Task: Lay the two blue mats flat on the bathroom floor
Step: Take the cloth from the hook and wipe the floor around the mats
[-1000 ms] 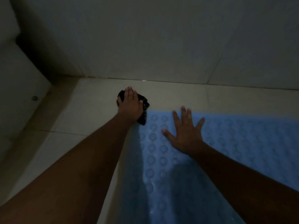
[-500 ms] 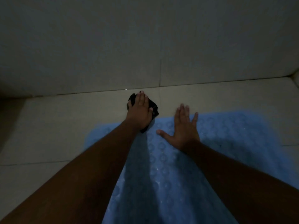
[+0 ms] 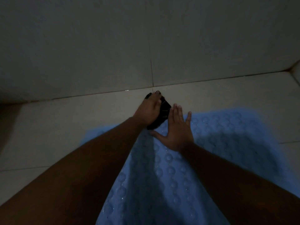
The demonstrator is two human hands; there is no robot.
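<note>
Floor (image 3: 48, 135): pale tiles, dim light, meeting wall (image 3: 97, 46).
Left hand (image 3: 148, 109): closed over dark cloth (image 3: 163, 111), just past mat's far edge.
Right hand (image 3: 176, 133): fingers spread, palm flat on blue mat (image 3: 227, 135).
Blue mat: lying on floor, bubble-textured.

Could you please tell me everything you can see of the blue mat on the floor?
The blue mat looks like soft rubber or plastic, covered in rows of round raised bumps. It lies spread on the pale tiled floor near the wall. The right hand presses flat on it, fingers spread; the left hand holds a dark object at its far edge.
</note>
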